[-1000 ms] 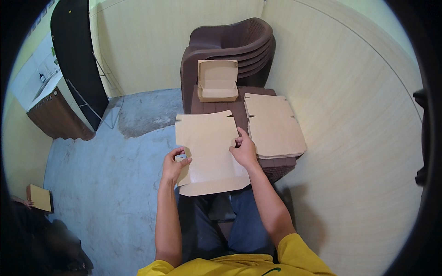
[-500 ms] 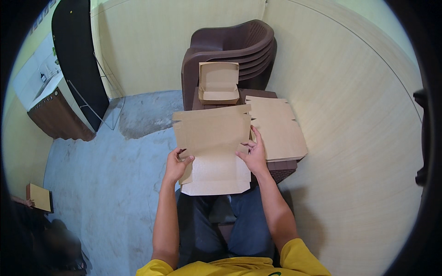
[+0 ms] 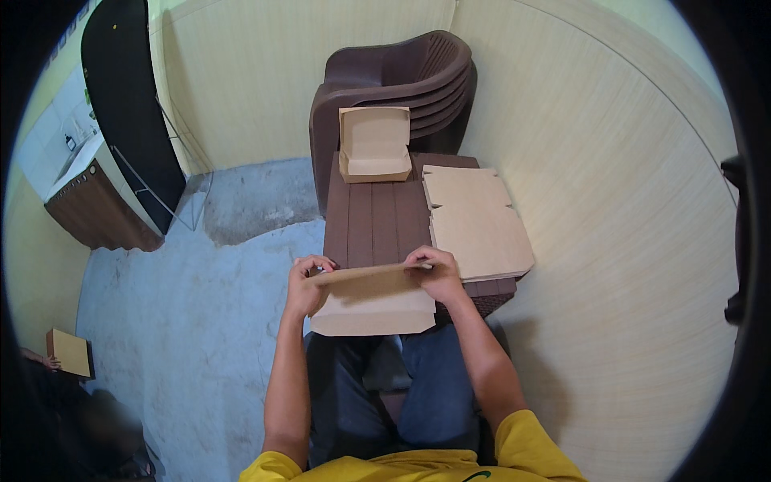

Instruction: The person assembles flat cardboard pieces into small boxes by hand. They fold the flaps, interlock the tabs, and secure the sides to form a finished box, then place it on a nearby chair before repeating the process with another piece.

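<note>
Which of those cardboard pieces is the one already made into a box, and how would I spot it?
Find the dark brown slatted table in front of the stacked brown chairs. At its far edge, nearest the chairs, sits the made-up box. Unlike the flat sheets to its right and the folded sheet in the hands, it stands with walls and its lid raised.

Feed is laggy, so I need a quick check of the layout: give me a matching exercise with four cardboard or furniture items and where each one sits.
Things:
1. folded cardboard sheet
2. assembled open box
3. stack of flat cardboard blanks
4. stacked brown chairs

Places:
A. at the table's far end, lid up
B. beyond the table, against the wall
C. held between left hand and right hand
D. on the right side of the brown table

Pairs: 1-C, 2-A, 3-D, 4-B
</note>
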Tool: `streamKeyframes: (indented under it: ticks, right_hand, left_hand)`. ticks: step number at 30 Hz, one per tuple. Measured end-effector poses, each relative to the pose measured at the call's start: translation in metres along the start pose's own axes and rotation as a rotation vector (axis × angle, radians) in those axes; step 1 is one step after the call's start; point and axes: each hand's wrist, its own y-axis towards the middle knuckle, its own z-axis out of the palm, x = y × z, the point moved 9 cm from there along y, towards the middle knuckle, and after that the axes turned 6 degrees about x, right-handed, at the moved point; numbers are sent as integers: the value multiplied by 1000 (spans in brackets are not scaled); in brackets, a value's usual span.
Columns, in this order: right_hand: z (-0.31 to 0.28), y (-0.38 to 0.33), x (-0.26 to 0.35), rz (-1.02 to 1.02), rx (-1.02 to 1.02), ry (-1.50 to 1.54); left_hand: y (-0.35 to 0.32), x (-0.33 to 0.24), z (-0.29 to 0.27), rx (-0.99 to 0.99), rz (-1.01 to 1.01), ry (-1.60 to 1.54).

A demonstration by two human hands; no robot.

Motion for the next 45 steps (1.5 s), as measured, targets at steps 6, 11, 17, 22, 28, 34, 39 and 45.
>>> streamKeyframes:
  ticks: [6,11,17,22,28,34,39,45]
  right_hand:
    - [3,-3,9,-127,62,65]
    - [4,-17,32,-236,119,-171]
    - [3,-21,48,-157,213,-346]
    - [0,-28,54,-113,367,-605]
    - [23,-24,74,1,414,-990]
    - [70,-34,84,195,371,-896]
    - [95,-47,77,161,224,-1007]
    - [99,-36,60,236,185,-980]
  left_hand:
    - [2,-8,-7,151,104,-54]
    - [-6,-18,-11,214,99,17]
    - [-18,-17,-15,305,35,75]
    - [-11,-24,-16,395,-5,56]
    - [-3,-86,4,403,-14,786]
    - [-24,-99,49,479,24,1057]
    - [-44,-73,70,364,50,976]
    - [-38,-66,87,280,-51,839]
